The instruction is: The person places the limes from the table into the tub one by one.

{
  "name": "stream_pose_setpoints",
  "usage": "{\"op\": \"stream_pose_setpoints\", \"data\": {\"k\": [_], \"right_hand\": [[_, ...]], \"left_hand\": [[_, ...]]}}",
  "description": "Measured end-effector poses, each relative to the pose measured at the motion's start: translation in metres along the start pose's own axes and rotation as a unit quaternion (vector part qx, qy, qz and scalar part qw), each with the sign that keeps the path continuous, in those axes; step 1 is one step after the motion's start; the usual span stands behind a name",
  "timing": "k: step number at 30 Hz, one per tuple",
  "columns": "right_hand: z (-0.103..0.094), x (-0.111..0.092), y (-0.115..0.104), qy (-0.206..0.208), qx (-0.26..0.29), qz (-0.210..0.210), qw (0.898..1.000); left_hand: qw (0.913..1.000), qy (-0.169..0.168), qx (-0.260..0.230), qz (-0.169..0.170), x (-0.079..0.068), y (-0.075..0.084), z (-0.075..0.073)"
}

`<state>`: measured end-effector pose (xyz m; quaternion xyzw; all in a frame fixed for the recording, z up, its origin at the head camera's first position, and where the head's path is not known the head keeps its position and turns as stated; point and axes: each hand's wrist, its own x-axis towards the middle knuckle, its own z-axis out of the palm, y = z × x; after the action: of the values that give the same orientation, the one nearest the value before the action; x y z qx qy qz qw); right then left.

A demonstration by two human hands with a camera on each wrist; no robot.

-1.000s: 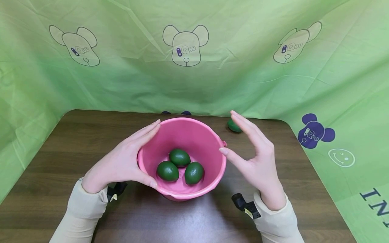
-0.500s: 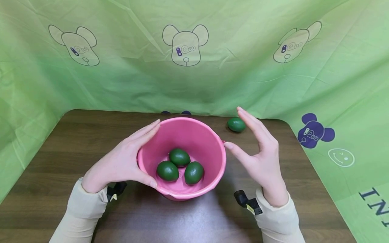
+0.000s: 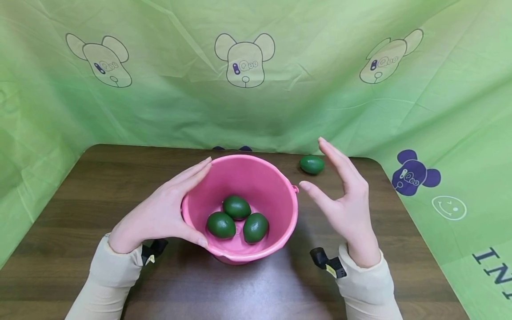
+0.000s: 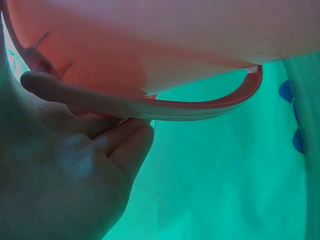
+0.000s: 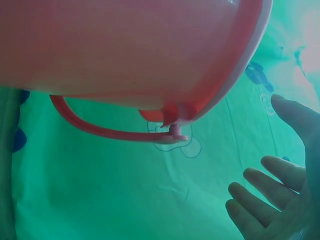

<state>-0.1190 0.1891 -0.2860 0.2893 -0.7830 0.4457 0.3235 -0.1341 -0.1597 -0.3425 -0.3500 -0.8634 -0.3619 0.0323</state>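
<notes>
Your left hand [image 3: 162, 212] grips the pink plastic bucket [image 3: 245, 175]; your right hand [image 3: 351, 206], spread, holds nothing. Three oval green fruits [image 3: 236, 207] lie inside; one matching green fruit [image 3: 312, 165], outside, seems left.

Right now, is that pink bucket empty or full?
Neither: the pink bucket is partly filled. Three green fruits lie at its bottom, with room above them; a fourth fruit lies outside on the table.

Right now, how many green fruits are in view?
4. Three lie in the pink bucket: the rear fruit, the left fruit and the right fruit. The far fruit lies on the table near its back edge, right of the bucket. The bucket could hide others.
</notes>
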Motion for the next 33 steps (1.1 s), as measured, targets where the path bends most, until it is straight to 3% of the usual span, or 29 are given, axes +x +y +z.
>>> {"op": "stream_pose_setpoints", "data": {"k": [33], "right_hand": [[-0.008,-0.002,0.037,0.032,-0.031,0.084,0.995]], "left_hand": [[1.0000,0.004,-0.004,0.000,-0.001,-0.003,0.001]]}}
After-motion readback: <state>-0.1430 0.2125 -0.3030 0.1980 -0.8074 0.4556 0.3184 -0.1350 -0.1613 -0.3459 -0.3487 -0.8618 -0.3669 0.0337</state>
